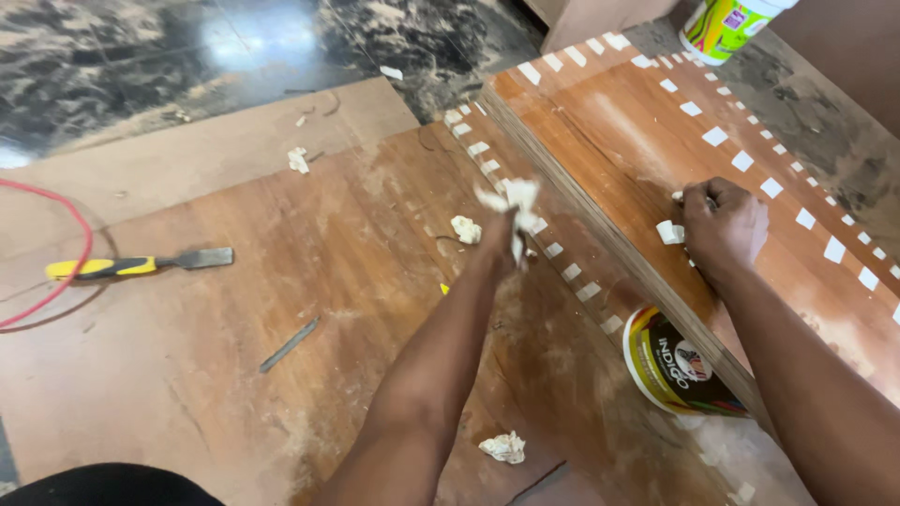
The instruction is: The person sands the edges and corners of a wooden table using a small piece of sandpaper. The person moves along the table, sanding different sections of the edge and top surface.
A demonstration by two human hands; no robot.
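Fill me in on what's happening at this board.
A person leans over a raised wooden panel lined with rows of white tape pieces. The left hand grips a crumpled wad of white tape above the lower board. The right hand presses on the panel beside a small tape piece. A yellow-handled chisel lies to the left, and a tub lies partly under the panel.

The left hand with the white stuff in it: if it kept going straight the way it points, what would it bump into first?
Probably the raised board's edge with its row of white tape squares. The left hand points up and away, holding crumpled white tape. Depth is hard to judge here.
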